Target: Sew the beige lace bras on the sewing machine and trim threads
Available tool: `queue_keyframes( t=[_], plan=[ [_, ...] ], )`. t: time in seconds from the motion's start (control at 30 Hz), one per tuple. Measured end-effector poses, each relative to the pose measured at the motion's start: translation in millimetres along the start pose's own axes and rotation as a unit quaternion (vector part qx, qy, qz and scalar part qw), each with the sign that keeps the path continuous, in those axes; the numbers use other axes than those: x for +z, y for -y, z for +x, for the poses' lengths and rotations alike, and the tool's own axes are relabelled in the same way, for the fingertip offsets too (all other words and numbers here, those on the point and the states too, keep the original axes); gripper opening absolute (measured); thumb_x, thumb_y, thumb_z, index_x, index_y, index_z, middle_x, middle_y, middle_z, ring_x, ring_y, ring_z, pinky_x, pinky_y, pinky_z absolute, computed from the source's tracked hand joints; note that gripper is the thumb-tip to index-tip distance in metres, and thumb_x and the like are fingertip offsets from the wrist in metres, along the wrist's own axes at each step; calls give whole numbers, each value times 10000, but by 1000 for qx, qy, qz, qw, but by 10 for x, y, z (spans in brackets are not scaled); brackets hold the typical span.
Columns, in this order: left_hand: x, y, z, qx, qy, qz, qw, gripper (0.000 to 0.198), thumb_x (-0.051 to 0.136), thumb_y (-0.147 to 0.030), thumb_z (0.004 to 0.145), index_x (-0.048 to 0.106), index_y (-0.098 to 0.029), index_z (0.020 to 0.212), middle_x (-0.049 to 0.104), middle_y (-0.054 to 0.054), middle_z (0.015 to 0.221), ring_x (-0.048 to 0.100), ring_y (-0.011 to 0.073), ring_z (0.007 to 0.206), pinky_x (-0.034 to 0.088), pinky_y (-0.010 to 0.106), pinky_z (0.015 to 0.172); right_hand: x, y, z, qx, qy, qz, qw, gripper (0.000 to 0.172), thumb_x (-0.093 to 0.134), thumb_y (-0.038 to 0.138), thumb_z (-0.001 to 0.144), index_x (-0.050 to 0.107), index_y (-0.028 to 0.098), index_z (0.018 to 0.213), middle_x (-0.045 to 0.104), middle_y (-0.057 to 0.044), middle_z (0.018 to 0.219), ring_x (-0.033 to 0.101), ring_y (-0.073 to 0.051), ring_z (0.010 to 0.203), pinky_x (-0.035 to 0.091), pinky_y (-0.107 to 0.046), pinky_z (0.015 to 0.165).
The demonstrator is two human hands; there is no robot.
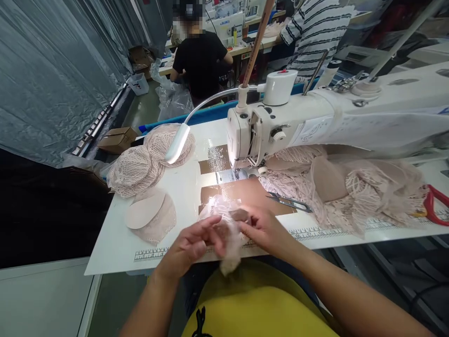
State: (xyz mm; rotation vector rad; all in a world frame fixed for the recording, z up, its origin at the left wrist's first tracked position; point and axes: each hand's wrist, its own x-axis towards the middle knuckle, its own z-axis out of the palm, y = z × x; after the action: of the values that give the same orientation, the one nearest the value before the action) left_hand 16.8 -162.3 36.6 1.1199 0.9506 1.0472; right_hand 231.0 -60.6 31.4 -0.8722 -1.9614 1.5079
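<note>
A pale pink piece of lace fabric (231, 245) hangs over the table's front edge, slightly blurred. My right hand (263, 229) pinches its upper right side between thumb and fingers. On the other side, my left hand (196, 243) has its fingers apart and partly curled, the fingertips close against the lace; whether they touch it is blurred. Just beyond both hands stands a white sewing machine (242, 135), its needle area over a metal plate (228, 176). Thread snips (289, 202) lie to the right of my right hand.
Stacked lace pieces (129, 171) and a smooth oval cup piece (145, 210) lie at left. A heap of lace (379, 187) and red-handled scissors (437, 206) occupy the right. A lamp (178, 142) arches over the table. Two people sit beyond the machine.
</note>
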Motion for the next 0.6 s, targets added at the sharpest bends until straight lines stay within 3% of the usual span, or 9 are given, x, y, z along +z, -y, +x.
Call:
queue_keyframes(
  t=[0.1, 0.17, 0.23, 0.3, 0.37, 0.47, 0.53, 0.6],
  plan=[
    [143, -40, 70, 3, 77, -80, 994, 876, 593, -628, 740, 200, -329, 1463, 584, 123, 1190, 604, 279, 1002, 460, 451, 886, 106, -75, 53, 93, 157, 216, 959, 272, 645, 410, 790, 598, 144, 823, 597, -6, 728, 527, -124, 642, 422, -235, 594],
    [118, -50, 88, 3, 47, -73, 996, 892, 615, -647, 705, 214, -370, 1452, 503, 125, 1306, 616, 265, 961, 508, 408, 807, 125, -106, 59, 119, 196, 326, 917, 315, 699, 426, 745, 604, 135, 816, 609, -6, 726, 553, -128, 667, 441, -245, 643],
    [37, -23, 90, 26, -41, -33, 998, 815, 632, -614, 713, 320, -353, 1419, 480, 119, 1329, 610, 238, 935, 522, 340, 735, 123, -121, 58, 127, 197, 377, 896, 322, 752, 408, 690, 605, 132, 767, 610, -7, 716, 571, -139, 691, 450, -260, 678],
    [-39, 30, 88, 24, -112, 10, 993, 763, 674, -551, 713, 408, -302, 1383, 473, 111, 1348, 563, 254, 1052, 501, 323, 803, 123, -121, 64, 132, 181, 389, 894, 333, 790, 391, 641, 588, 140, 724, 591, 1, 690, 565, -142, 677, 454, -275, 677],
    [-71, 93, 83, -28, -101, 20, 994, 708, 707, -487, 711, 489, -228, 1333, 520, 121, 1312, 517, 294, 1145, 468, 350, 887, 132, -110, 78, 125, 146, 380, 905, 359, 807, 392, 610, 549, 156, 691, 541, 28, 644, 524, -124, 623, 449, -272, 650],
    [-38, 177, 66, -96, -71, -29, 992, 501, 653, -429, 779, 617, -136, 1184, 660, 136, 1083, 597, 306, 1029, 488, 370, 825, 150, -86, 99, 88, 35, 325, 941, 399, 805, 380, 614, 459, 185, 652, 416, 73, 589, 389, -77, 534, 386, -217, 555],
    [14, 220, 59, -93, -126, -61, 986, 396, 608, -403, 823, 655, -126, 1102, 693, 114, 965, 630, 280, 947, 494, 355, 791, 155, -86, 100, 64, -49, 264, 961, 387, 780, 375, 652, 437, 198, 673, 354, 82, 584, 318, -72, 515, 327, -200, 506],
    [78, 247, 65, -69, -195, -78, 975, 360, 602, -394, 830, 660, -135, 1074, 698, 93, 929, 636, 257, 919, 494, 335, 789, 149, -102, 91, 49, -94, 197, 975, 304, 726, 391, 718, 491, 205, 770, 360, 75, 596, 335, -87, 529, 325, -209, 514]
  ],
)
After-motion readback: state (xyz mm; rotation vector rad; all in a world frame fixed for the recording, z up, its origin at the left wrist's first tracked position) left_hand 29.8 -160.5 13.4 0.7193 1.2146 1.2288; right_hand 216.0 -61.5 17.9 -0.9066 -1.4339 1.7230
